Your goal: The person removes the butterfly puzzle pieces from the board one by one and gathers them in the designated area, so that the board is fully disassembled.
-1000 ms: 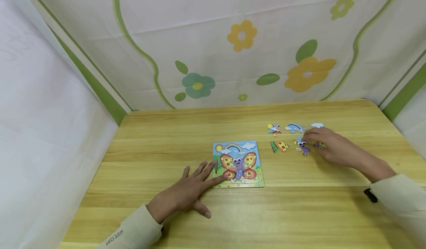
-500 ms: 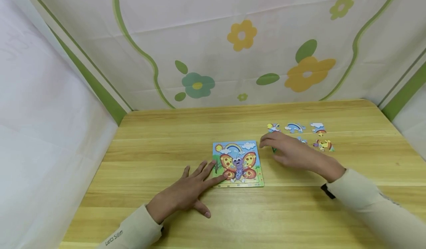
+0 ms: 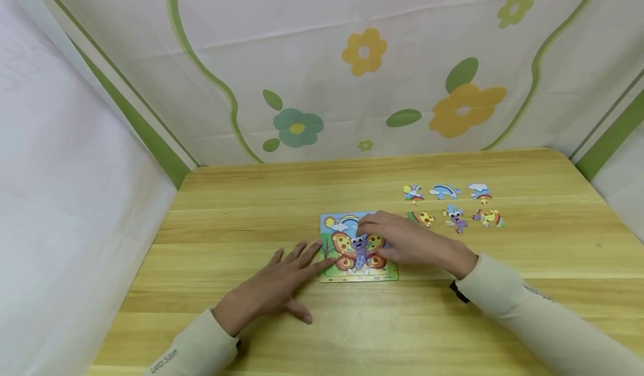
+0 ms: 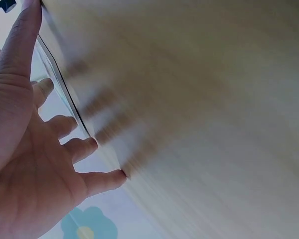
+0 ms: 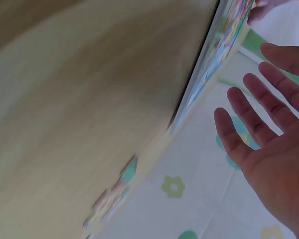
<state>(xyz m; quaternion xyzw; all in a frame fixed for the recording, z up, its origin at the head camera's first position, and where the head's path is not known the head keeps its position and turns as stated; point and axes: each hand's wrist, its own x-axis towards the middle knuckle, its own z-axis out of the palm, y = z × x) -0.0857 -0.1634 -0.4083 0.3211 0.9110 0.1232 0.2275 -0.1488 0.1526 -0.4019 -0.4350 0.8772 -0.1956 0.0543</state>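
A square butterfly puzzle board lies flat on the table, its picture partly covered by my right hand. My left hand rests spread beside it, fingertips at the board's left edge. In the left wrist view, the fingers of the left hand are apart and hold nothing. My right hand is over the board's upper right part. The right wrist view shows the right hand with extended fingers and nothing between them, above the puzzle board. Whether its fingertips touch the board, I cannot tell.
To the board's right, several loose puzzle pieces lie in two rows, among them a rainbow piece, a cloud piece and a purple butterfly-head piece. A flowered cloth hangs behind the wooden table.
My right hand has swept left from the loose pieces to the puzzle board, leaving those pieces in view. The left hand stays at the board's left edge.
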